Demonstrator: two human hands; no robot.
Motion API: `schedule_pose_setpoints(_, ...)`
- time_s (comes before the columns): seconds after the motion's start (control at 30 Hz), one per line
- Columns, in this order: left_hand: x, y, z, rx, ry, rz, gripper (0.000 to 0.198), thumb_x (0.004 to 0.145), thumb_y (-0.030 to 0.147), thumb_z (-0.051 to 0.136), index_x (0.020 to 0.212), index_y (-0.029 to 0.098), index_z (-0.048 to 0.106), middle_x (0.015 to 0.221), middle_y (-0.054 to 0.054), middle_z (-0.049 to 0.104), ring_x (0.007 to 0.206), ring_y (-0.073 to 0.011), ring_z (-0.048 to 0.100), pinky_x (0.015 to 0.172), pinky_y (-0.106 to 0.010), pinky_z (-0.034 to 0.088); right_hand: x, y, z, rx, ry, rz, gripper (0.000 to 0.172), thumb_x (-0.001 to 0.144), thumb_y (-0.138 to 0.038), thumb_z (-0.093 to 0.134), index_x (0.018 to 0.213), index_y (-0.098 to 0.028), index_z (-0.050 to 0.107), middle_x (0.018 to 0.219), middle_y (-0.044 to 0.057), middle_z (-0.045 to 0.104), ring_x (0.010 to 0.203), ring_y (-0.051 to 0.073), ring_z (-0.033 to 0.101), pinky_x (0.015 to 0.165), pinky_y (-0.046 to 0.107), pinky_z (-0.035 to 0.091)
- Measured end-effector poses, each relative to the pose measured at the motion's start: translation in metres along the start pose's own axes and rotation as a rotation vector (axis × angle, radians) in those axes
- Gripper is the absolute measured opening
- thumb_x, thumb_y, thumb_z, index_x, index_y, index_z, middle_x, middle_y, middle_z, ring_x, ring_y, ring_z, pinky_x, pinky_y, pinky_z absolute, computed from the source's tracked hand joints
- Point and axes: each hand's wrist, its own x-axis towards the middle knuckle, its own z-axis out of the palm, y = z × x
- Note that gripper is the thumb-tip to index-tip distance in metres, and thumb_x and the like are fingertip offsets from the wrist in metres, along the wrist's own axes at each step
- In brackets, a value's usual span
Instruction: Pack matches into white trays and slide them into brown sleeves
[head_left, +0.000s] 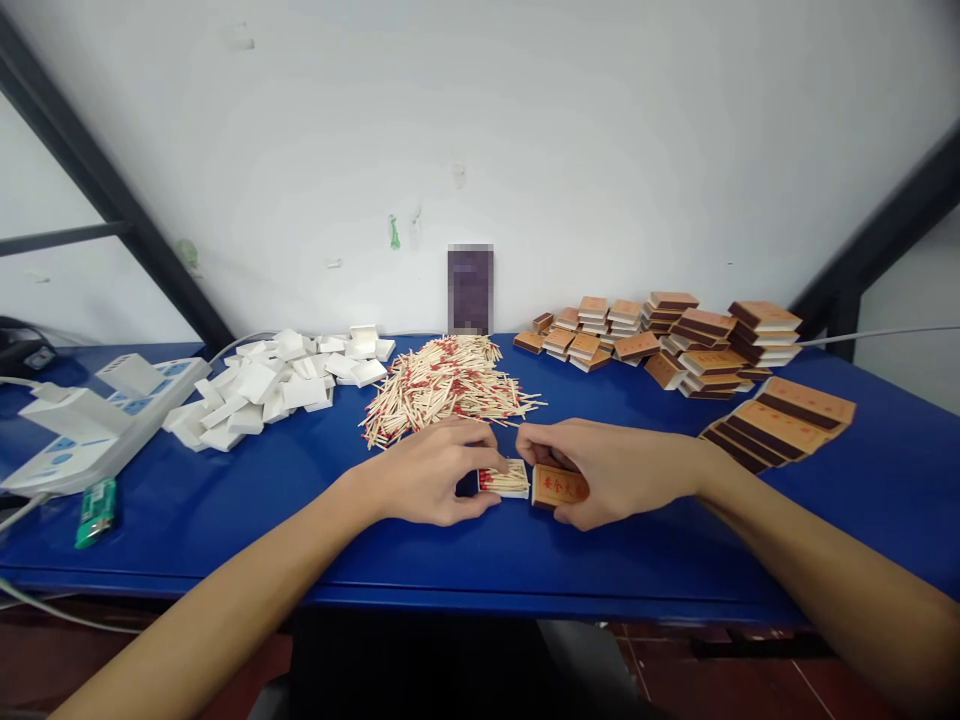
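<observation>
My left hand (442, 472) grips a small white matchbox tray (514, 493) by its left end, thumb in front and fingers behind. Red-headed matches (504, 477) fill that tray. Just to its right, my right hand (600, 470) is closed around an orange matchbox sleeve (553, 486) with red characters on top and a dark striking side facing me. Tray and sleeve lie end to end on the blue table, with a narrow gap between them. Behind my hands rises a big heap of loose matches (450, 385).
White empty trays (262, 385) are piled at the left. Several matchboxes (694, 345) stand stacked at the back right, with flattened sleeves (787, 420) fanned out in front. A power strip (90, 440) and a green lighter (96, 510) lie far left. A dark, blurred rectangle (470, 290) leans against the wall.
</observation>
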Motion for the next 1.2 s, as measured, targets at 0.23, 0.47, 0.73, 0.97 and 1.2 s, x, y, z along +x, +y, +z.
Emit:
schedule_pose_setpoints(0.23,-0.0002,-0.0013,-0.0003,0.016,-0.019,-0.039,0.028,0.089,0.032,0.060,0.110,0.014,0.065,0.101,-0.009,0.063,0.094,-0.0218,0.061,0.087,-0.035,0.049,-0.0047,-0.0032,-0.0023,0.130,-0.107,-0.037,0.032,0.067,-0.022,0.067,0.090,-0.023,0.045,0.073,-0.007,0.047,0.061,0.011,0.039,0.052,0.024,0.029)
schedule_pose_setpoints(0.47,0.0000,-0.0009,-0.0009,0.007,-0.013,-0.036,0.026,0.088,0.030,0.061,0.107,0.014,0.069,0.102,-0.009,0.064,0.093,-0.0208,0.062,0.085,-0.033,0.050,-0.0030,-0.0017,-0.0021,0.110,-0.122,-0.037,0.042,0.069,-0.024,0.070,0.109,-0.023,0.055,0.077,-0.005,0.052,0.065,0.012,0.047,0.055,0.024,0.033)
schedule_pose_setpoints(0.73,-0.0012,-0.0020,-0.0015,-0.023,-0.026,-0.054,0.031,0.087,0.029,0.062,0.114,0.014,0.065,0.101,-0.008,0.064,0.091,-0.0202,0.063,0.083,-0.032,0.051,-0.0040,0.0024,-0.0033,0.207,-0.123,-0.030,0.052,0.068,-0.027,0.074,0.114,-0.021,0.050,0.081,-0.003,0.051,0.068,0.013,0.048,0.057,0.024,0.038)
schedule_pose_setpoints(0.97,-0.0009,-0.0047,-0.0005,-0.023,-0.002,-0.010,0.020,0.088,0.030,0.061,0.100,0.016,0.068,0.099,-0.008,0.064,0.088,-0.0190,0.063,0.081,-0.031,0.050,-0.0022,0.0009,-0.0015,0.160,-0.143,0.000,0.052,0.067,-0.026,0.074,0.113,-0.022,0.052,0.081,-0.004,0.051,0.068,0.013,0.049,0.057,0.024,0.038)
schedule_pose_setpoints(1.2,-0.0014,-0.0061,0.0005,-0.018,0.000,-0.011,0.024,0.088,0.033,0.063,0.101,0.014,0.069,0.100,-0.008,0.066,0.089,-0.0191,0.064,0.082,-0.031,0.051,-0.0049,0.0022,-0.0055,0.089,-0.002,0.026,0.050,0.070,-0.030,0.073,0.113,-0.023,0.047,0.081,-0.003,0.052,0.068,0.014,0.048,0.058,0.025,0.038)
